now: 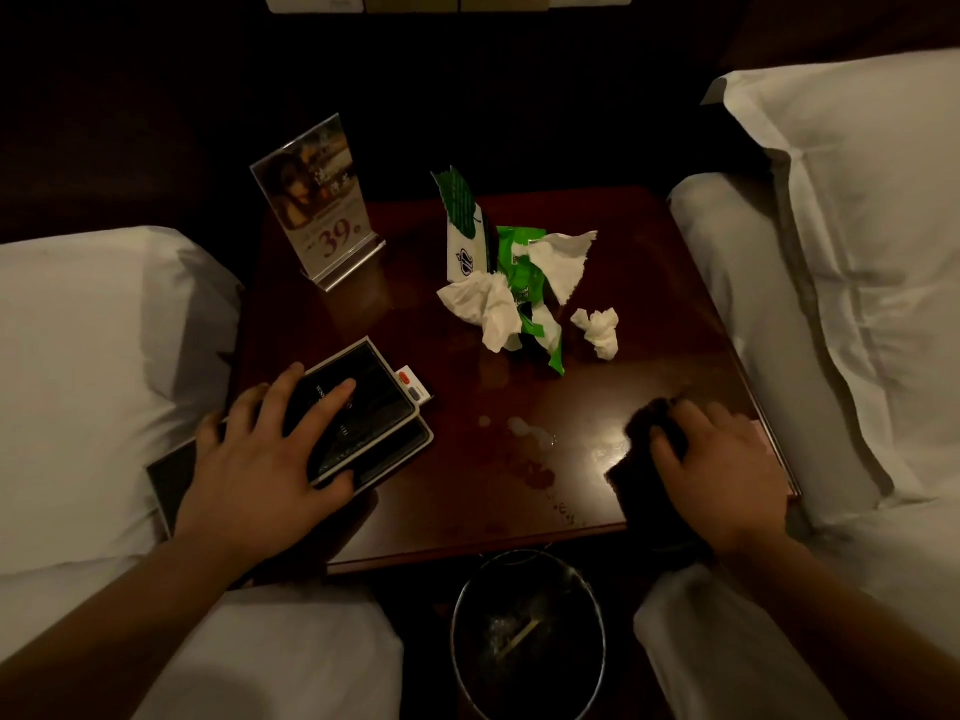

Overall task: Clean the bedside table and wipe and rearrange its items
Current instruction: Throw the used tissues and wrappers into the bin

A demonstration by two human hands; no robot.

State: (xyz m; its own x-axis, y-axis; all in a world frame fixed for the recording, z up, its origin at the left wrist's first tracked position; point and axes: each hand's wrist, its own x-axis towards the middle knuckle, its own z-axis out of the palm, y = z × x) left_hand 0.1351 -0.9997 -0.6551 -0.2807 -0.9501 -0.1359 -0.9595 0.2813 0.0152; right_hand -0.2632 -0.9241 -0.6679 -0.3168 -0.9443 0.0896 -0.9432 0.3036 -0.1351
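The dark wooden bedside table sits between two beds. My left hand presses on a stack of dark booklets at the table's left front corner, fingers spread over the top one. My right hand grips a dark cloth flat on the right front corner. Mid-table lies a pile of green and white wrappers with crumpled white tissues, and a smaller tissue ball to its right. Wet smears and reddish spots mark the front of the table.
An acrylic sign stand reading 39 stands at the back left. A small card pokes out beside the booklets. A metal waste bin stands on the floor below the table's front edge. White pillows and bedding flank both sides.
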